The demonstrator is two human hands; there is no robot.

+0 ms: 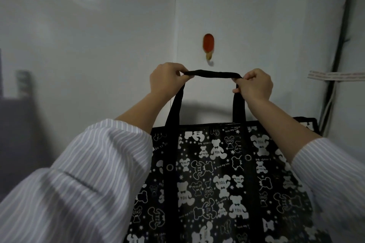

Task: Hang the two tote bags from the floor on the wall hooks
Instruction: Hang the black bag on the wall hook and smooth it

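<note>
Tote bag (223, 179), black w/ white bear print, hangs from both hands in front of the wall, its top edge below the hook and its body filling the lower frame from 5 to 7 o'clock. Grip, L side: left hand (165, 80) pinches the black handle strap (212, 74) at its left bend, thumb and fingers pressed together on the webbing. Grip, R side: right hand (254, 84) does the same at the right bend, fingers curled shut round the strap. Btwn the two hands the strap is pulled taut and near level, forming a straight span.

Outward from there: red wall hook (208, 45) sits at 12 o'clock from the strap's middle, just above it, prong pointing down-and-out; strap and hook are apart, not touching. Striped sleeves run back toward 7 and 4 o'clock. A second patterned edge peeks out at 3 o'clock behind the bag, by the right forearm; can't tell if it's the other tote.

Step in hand, as I judge it: lining up the first bag's handle w/ the hook. Next move calls for raising the taut span above the prong tip, pushing it in toward the wall, then lowering so the strap seats behind the prong before either hand lets go. Only one strap clearly shows; if two are held, both should catch.
</note>
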